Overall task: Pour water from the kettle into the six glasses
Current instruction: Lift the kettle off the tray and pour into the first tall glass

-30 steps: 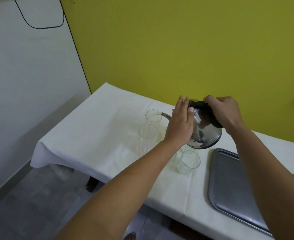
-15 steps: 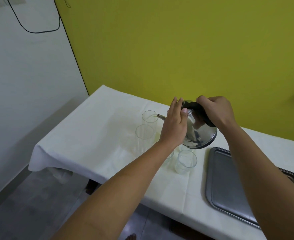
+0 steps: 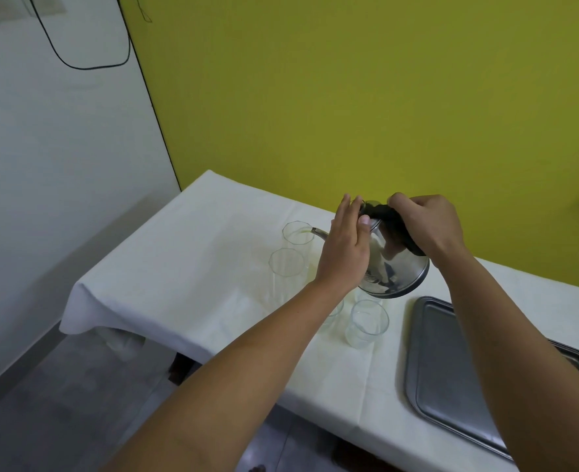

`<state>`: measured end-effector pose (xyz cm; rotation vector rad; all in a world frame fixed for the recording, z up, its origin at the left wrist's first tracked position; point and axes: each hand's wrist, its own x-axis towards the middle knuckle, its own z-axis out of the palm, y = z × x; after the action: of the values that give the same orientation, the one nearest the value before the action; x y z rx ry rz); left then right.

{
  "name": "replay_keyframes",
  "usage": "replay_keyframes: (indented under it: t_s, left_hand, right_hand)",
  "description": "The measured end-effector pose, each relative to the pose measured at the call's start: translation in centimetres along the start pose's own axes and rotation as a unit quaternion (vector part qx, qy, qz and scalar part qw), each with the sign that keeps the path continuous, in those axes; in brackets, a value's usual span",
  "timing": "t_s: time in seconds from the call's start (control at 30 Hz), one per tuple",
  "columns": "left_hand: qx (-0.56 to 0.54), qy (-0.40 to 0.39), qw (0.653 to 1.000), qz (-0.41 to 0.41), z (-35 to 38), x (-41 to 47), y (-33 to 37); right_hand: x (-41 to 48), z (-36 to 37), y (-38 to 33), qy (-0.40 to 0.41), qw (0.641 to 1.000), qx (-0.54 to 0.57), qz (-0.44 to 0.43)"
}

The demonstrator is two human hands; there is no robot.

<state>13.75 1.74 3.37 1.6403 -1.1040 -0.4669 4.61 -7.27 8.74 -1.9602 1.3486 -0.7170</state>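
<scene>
A shiny steel kettle (image 3: pixel 395 267) is tilted to the left above the table, its thin spout (image 3: pixel 319 232) over the rim of the far tall glass (image 3: pixel 297 234). My right hand (image 3: pixel 424 226) grips the kettle's black handle. My left hand (image 3: pixel 346 247) lies flat against the lid and the kettle's left side. A second tall glass (image 3: pixel 286 267) stands just in front of the first. A short glass (image 3: pixel 366 323) stands below the kettle; other glasses are partly hidden by my left arm and the kettle.
A white cloth covers the table (image 3: pixel 192 267), whose left end and front edge drop to the grey floor. A grey metal tray (image 3: pixel 458 373) lies at the right. A yellow wall runs right behind the table.
The kettle has stayed tilted with its spout at the far tall glass. Both hands keep their hold. The camera view has shifted slightly.
</scene>
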Motion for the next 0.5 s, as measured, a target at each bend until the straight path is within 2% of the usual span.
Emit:
replay_keyframes:
  t_s: [0.5]
  left_hand:
    - [-0.004,0.003,1.0,-0.009,0.76,0.23,-0.3]
  right_hand:
    - [0.33,0.01,0.34,-0.003,1.0,-0.023,0.002]
